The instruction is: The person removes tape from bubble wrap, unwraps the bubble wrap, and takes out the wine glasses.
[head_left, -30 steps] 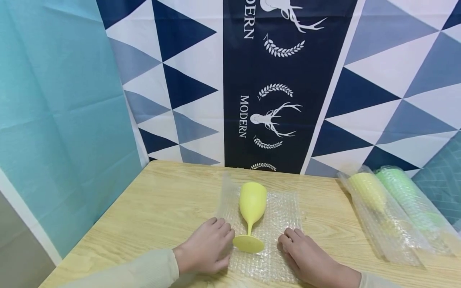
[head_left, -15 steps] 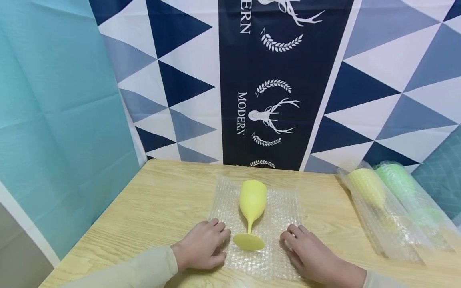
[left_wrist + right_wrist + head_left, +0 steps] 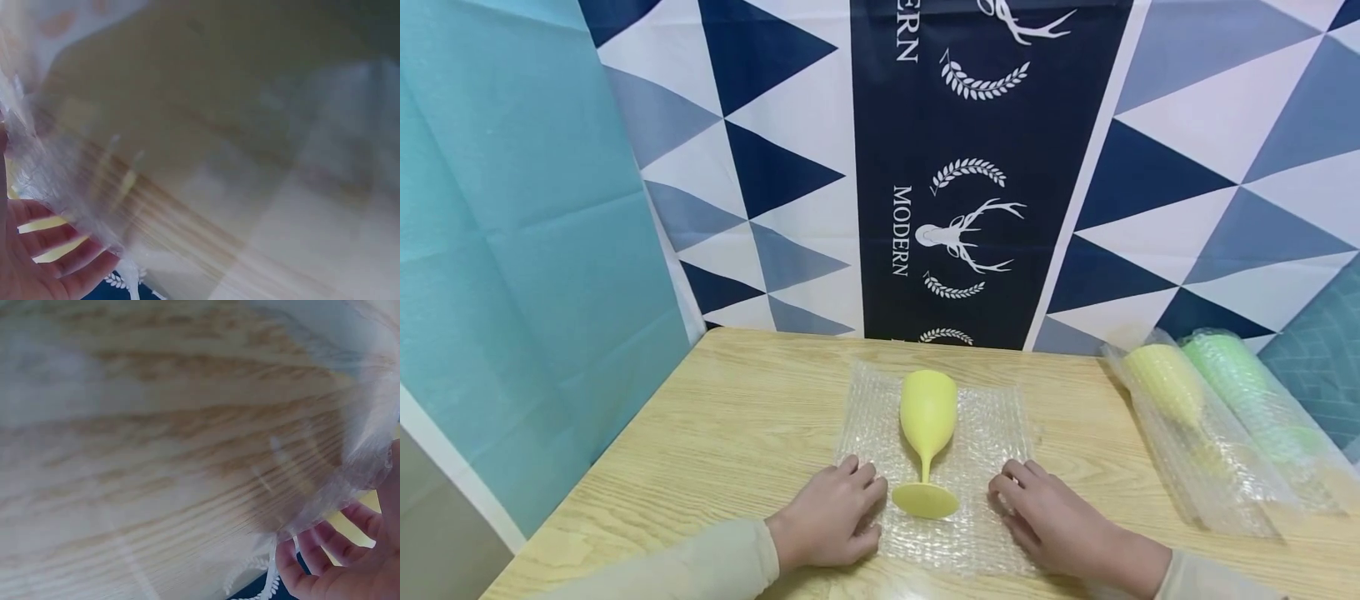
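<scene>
Yellow goblet is laid on bubble wrap; its left side is touched by left hand, right side by right hand, fingers released, relaxed.

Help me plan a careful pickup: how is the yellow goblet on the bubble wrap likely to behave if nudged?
The yellow goblet would probably roll in a curve, since it lies on its side with a round bowl and foot. Its slim stem may be the weakest spot. The bubble wrap under it might cushion it.
</scene>
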Tool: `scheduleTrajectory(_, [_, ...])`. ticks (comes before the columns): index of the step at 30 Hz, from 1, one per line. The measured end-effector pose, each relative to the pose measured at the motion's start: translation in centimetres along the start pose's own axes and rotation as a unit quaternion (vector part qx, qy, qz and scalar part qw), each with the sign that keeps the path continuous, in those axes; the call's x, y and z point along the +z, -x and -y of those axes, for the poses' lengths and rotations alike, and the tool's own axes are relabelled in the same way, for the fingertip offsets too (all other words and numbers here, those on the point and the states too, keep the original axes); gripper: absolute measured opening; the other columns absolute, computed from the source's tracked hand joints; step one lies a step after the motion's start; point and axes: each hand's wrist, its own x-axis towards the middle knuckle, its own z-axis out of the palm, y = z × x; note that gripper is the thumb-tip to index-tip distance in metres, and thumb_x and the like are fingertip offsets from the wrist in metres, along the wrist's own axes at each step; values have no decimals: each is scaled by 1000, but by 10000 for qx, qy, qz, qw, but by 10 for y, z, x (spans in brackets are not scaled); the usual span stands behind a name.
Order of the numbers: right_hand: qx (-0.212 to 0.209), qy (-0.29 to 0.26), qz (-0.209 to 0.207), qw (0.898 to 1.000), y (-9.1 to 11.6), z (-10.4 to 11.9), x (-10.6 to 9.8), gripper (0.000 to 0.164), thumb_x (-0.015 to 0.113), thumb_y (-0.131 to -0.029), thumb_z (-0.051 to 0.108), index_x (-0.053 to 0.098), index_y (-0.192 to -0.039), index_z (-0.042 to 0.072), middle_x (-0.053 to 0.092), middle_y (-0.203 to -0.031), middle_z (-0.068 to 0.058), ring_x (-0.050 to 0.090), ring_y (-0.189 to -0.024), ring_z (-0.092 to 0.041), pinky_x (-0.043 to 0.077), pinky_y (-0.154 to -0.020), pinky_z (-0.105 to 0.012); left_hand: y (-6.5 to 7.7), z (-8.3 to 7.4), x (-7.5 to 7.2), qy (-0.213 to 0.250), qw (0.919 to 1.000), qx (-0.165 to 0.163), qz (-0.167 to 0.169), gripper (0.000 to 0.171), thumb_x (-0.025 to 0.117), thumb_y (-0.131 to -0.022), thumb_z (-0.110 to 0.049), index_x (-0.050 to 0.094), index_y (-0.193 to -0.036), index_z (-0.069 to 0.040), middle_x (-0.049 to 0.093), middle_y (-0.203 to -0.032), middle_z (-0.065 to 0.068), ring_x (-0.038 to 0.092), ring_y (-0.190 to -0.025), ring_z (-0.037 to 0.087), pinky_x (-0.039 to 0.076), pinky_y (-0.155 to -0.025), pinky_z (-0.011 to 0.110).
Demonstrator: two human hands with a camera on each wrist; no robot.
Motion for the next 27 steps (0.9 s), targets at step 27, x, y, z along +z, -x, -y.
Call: scheduleTrajectory(27, [57, -63, -47, 10000, 4, -2, 0, 31, 75, -73, 10, 58, -96, 22, 51, -92, 11, 43, -80, -3, 42, -62, -20, -5, 10, -2, 159, 9993, 341, 33, 27, 62, -81, -46, 52, -89, -22, 41, -81, -12, 35, -73, 4, 27, -56, 12])
